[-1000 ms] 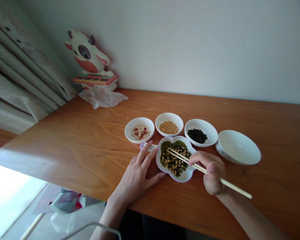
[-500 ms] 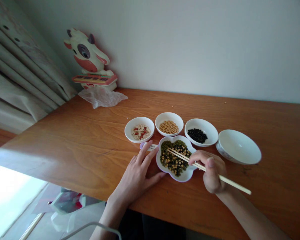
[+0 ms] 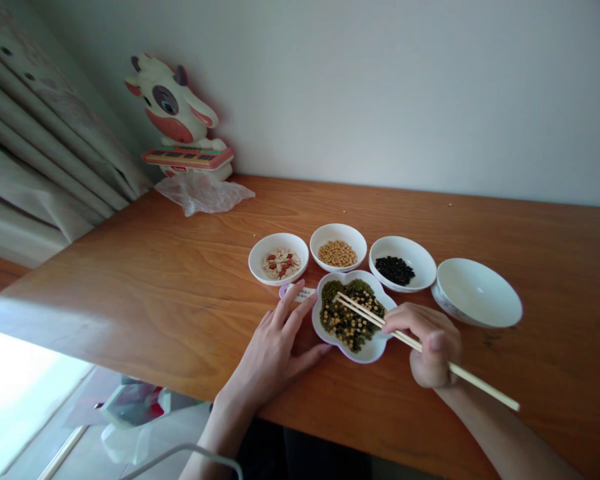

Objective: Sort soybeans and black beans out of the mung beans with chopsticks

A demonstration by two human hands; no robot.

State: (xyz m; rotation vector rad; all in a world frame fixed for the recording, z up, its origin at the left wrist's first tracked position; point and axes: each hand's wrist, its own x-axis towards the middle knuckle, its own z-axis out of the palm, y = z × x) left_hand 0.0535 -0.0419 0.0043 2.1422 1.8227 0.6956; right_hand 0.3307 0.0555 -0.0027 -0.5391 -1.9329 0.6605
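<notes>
A pair of chopsticks (image 3: pixel 410 342) is gripped in my right hand (image 3: pixel 433 343), their tips in the mixed beans (image 3: pixel 353 317) of a flower-shaped dish (image 3: pixel 373 351). Whether a bean is between the tips is too small to tell. My left hand (image 3: pixel 277 350) lies with fingers spread at the dish's left edge, over a small labelled tag (image 3: pixel 303 294). Behind the dish stand a white bowl of pale and red seeds (image 3: pixel 281 265), a bowl of yellow soybeans (image 3: pixel 337 253) and a bowl of black beans (image 3: pixel 395 270). Farther right is a larger white bowl (image 3: pixel 475 293) with no contents visible.
A cow-shaped toy keyboard (image 3: pixel 183 120) stands at the back left of the wooden table (image 3: pixel 180 280), with a crumpled plastic bag (image 3: pixel 205 193) before it. A grey curtain (image 3: pixel 45 147) hangs at the left. A cable (image 3: pixel 185 448) crosses near my left forearm.
My right hand has shifted slightly right, and the chopsticks' rear end has swung right and down. The tips remain among the beans. My left hand stays in place.
</notes>
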